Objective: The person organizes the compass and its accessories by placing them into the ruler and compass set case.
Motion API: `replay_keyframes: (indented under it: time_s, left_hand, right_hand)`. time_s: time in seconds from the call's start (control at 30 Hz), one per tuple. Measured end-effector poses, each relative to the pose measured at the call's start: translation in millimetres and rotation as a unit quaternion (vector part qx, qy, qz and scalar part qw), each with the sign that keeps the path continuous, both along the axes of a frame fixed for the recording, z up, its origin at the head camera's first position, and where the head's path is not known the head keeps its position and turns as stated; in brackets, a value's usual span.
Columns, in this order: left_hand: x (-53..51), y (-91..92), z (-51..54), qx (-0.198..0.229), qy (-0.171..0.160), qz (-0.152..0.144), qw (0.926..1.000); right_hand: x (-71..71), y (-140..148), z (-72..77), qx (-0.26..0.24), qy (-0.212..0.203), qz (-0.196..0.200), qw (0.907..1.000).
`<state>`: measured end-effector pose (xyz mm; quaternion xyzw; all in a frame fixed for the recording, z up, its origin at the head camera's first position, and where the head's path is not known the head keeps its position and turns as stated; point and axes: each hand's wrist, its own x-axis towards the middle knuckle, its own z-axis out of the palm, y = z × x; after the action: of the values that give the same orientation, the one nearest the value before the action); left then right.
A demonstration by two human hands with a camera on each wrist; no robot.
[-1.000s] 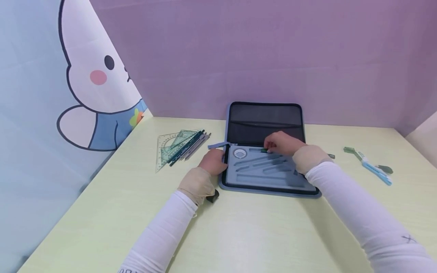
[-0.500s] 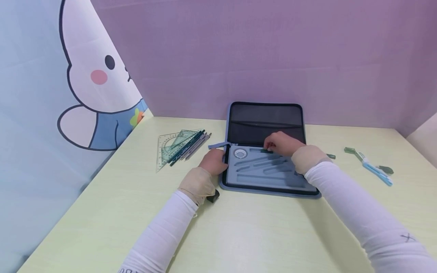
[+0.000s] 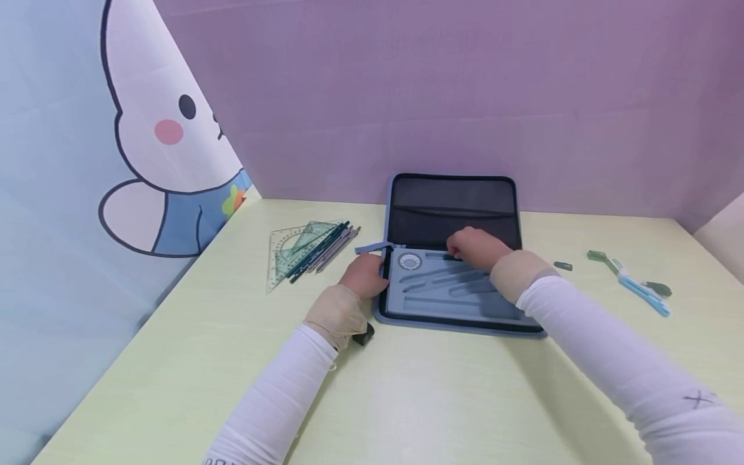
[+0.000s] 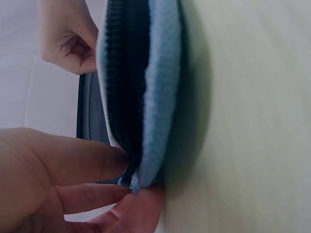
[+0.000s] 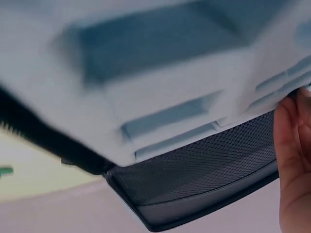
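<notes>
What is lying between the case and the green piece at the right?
In the head view, a small dark piece lies between the case and the green piece.

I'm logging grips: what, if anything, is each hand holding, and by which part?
The left hand pinches the blue case by its left rim. The right hand is at a small dark piece; whether it grips that cannot be told.
</notes>
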<state>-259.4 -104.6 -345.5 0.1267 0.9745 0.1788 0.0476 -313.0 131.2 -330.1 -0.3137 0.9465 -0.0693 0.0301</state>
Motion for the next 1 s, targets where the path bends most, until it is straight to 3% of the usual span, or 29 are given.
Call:
replay_keyframes:
  time_s: [0.2,0.5,0.8,1.0]
  left_hand:
    - [0.3,0.8,1.5,0.002,-0.002,0.0,1.0]
    - [1.0,0.7,1.7,0.005,-0.007,0.005,0.9999]
    - [1.4,0.7,1.7,0.006,-0.005,0.004,1.0]
    - [0.6,-0.3,0.1,0.006,-0.002,0.002,1.0]
  right_hand:
    - [2.7,0,-1.6,0.01,0.033,0.008,0.9994]
    - [9.3,-4,8.4,0.053,0.018,0.013,0.9983]
    - [5.3,20,10.9,-0.01,-0.024,0.032,0.9991]
    - [1.3,52,9.2,-0.041,-0.035,0.011,0.9985]
